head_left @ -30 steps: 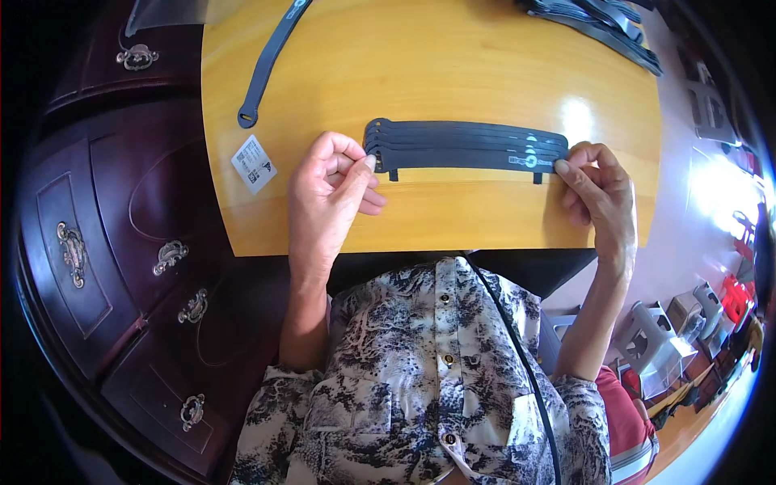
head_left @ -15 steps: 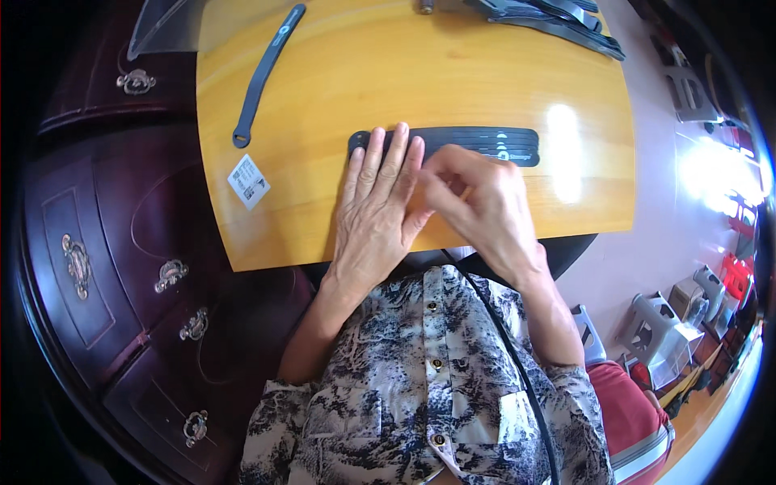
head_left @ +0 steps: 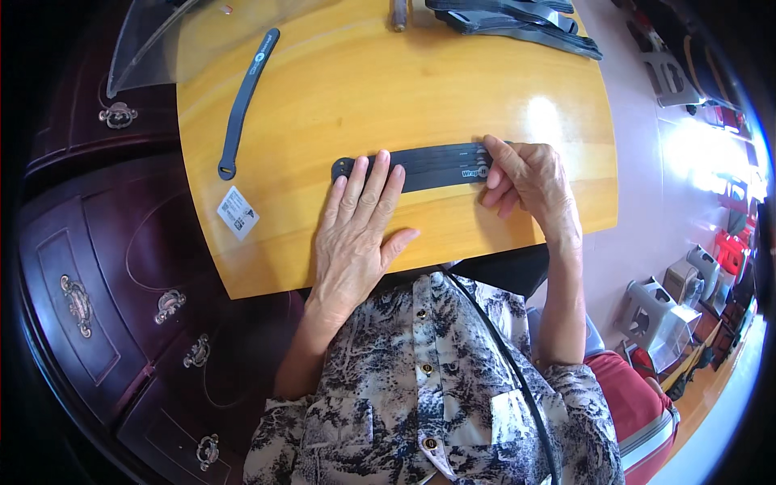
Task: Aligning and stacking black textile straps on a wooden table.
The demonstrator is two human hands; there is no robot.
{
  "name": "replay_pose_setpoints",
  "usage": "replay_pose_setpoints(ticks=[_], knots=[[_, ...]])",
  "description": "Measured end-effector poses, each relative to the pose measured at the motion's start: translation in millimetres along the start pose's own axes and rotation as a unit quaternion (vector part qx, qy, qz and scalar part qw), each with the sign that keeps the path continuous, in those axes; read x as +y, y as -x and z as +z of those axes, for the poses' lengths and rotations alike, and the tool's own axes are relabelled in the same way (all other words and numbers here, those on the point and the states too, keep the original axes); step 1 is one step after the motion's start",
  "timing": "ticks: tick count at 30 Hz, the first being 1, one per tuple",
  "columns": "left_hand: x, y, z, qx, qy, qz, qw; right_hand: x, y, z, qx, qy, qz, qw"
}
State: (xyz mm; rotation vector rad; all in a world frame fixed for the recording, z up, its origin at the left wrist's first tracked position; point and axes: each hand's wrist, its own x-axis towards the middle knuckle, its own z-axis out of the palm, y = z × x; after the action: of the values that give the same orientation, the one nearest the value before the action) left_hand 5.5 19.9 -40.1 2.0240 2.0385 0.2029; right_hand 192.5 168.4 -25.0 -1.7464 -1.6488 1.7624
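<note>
A fanned stack of dark grey straps [head_left: 440, 168], with a small hole at its left end and pale print near the right, lies across the table. My left hand [head_left: 356, 230] rests flat, its fingertips on the left part of the stack and its thumb spread apart. At the other end my right hand [head_left: 533, 182] is closed, fingers bent around the edges of the straps; the hand covers that end. Farther left, a single matching strap [head_left: 245, 105] lies apart, its holed end toward me. Near that end is a white printed label [head_left: 238, 213].
More dark straps [head_left: 517, 23] are heaped at the far right of the wooden table [head_left: 339, 89]. A clear plastic container or sheet [head_left: 153, 48] covers the far left corner. A small brown object [head_left: 400, 16] sits at the far edge. Dark drawers [head_left: 89, 323] stand left, grey stools [head_left: 651, 315] right.
My right hand has moved right, from beside my left hand to the far end of the stack. The left hand stays flat on the straps. The whole view has shifted slightly.
</note>
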Motion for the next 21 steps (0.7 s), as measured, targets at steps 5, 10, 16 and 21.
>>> replay_pose_setpoints(ticks=[5,10,16,21], knots=[[-19.3,15.0,1.7,0.012,0.003,0.005,1.0,-8.1,-5.0,-7.4,-0.042,-0.007,0.026,0.999],[-32.1,30.5,-5.8,-0.012,-0.005,-0.022,1.0,-8.7,-5.4,-10.7,-0.054,-0.005,0.005,0.999],[-41.8,34.9,-9.4,0.073,0.013,-0.107,0.992,-0.3,14.4,-9.1,0.131,0.104,-0.194,0.967],[-26.0,-20.9,-11.3,0.107,0.006,0.012,0.994,-4.0,-8.8,16.4,0.155,0.295,-0.394,0.857]])
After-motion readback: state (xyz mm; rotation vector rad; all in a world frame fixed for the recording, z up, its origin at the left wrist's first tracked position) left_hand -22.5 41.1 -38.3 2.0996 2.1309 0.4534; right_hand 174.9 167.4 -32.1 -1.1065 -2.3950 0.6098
